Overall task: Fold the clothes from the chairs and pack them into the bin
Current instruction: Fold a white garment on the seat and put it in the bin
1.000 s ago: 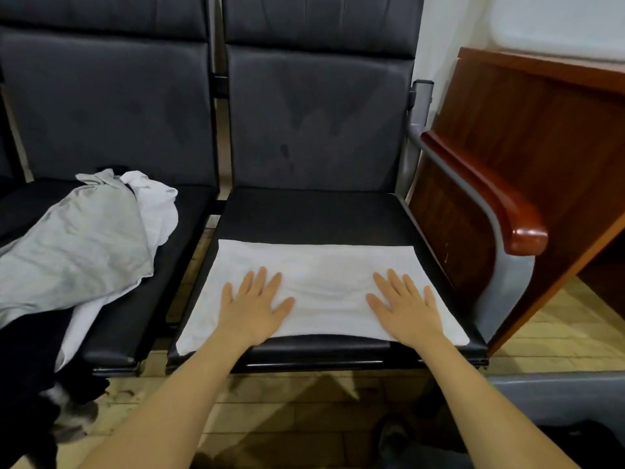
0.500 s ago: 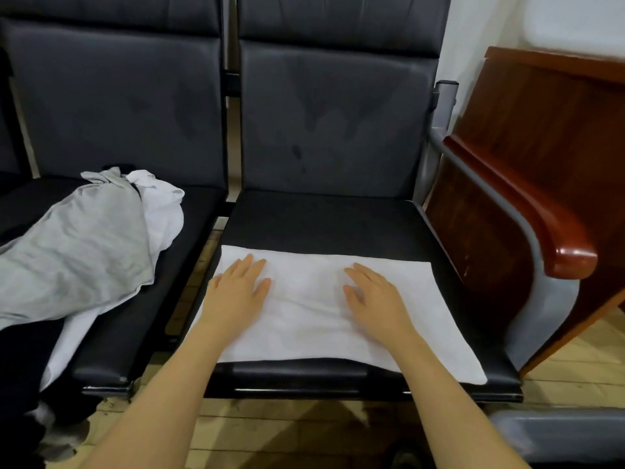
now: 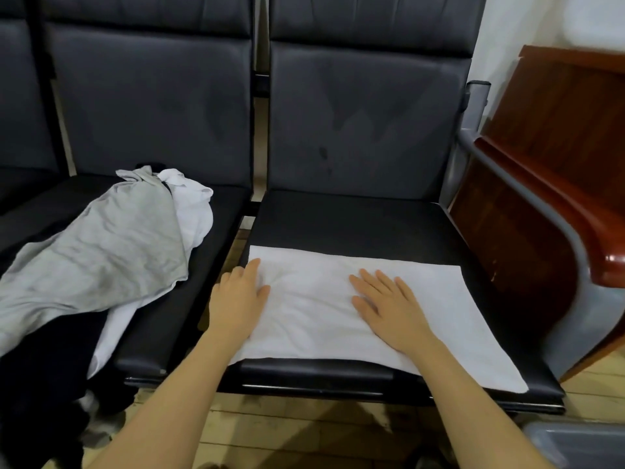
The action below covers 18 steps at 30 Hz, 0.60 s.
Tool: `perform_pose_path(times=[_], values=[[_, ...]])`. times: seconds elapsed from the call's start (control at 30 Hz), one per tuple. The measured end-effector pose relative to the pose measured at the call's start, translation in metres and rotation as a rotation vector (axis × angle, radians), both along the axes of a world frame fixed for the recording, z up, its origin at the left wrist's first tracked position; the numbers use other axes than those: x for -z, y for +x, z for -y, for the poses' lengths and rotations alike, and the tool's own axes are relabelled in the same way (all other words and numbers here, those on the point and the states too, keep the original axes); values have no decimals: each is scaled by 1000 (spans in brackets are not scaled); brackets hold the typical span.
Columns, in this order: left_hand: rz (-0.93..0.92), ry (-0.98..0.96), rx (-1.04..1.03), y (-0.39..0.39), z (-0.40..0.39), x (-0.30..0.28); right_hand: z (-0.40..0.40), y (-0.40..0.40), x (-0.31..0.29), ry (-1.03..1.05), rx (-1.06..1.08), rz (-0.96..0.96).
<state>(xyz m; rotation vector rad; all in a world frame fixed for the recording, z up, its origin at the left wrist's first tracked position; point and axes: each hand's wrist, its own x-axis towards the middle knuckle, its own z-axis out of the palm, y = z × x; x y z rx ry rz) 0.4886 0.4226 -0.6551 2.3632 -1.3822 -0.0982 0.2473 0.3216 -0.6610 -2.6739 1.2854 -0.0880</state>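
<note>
1. Row of black padded leather chairs [image 3: 152, 106]: the row spans the far side of the scene; two seats are fully visible, left and right, with a narrow gap between them.
2. Reddish-brown wooden desk panel [image 3: 558, 157]: it stands at the far right, just beside the right seat, behind a grey metal armrest with a glossy red-brown wooden cap [image 3: 608, 265].
3. Pile of unfolded clothes on the left seat: a crumpled light grey garment [image 3: 101, 252] lies on top of a white garment [image 3: 194, 204], and a black garment [image 3: 44, 374] hangs over the near left edge of the seat toward the pale wooden plank floor [image 3: 277, 431].
4. Folded white rectangular cloth [image 3: 318, 306]: it lies flat on the near half of the right seat, its long side running left to right, its near right corner reaching the front edge of the cushion.
5. Grey plastic bin [image 3: 575, 441]: only a corner shows at the near right, on the floor below the right seat; its contents cannot be seen.
6. Right hand [image 3: 389, 306]: it rests palm down on the middle of the white cloth, fingers straight and slightly spread, pointing far-left.
7. Left hand [image 3: 238, 296]: it rests palm down on the left edge of the white cloth, fingers straight and held close together, thumb out on the cloth; part of the hand overhangs the seat edge.
</note>
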Motion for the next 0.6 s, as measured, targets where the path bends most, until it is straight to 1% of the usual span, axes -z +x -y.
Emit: perform_pose_path(times=[0.1, 0.2, 0.27, 0.37, 0.47, 0.53, 0.6], values=[[-80, -91, 34, 1, -3, 1, -10, 6, 0, 38, -74, 49], [-197, -192, 20, 1, -8, -5, -15, 15, 1, 15, -74, 14], [-224, -295, 30, -1, -8, -16, -22, 23, 1, 17, -60, -1], [-172, -393, 84, -9, -10, -36, -38, 44, 1, 21, -56, 39], [-102, -455, 165, -25, -12, -49, -49, 56, 1, 42, -57, 168], [-64, -465, 208, -38, -10, -52, -48, 47, -3, 46, -35, 260], [-33, -471, 260, -54, -7, -56, -41, 27, -7, -14, -2, 288]])
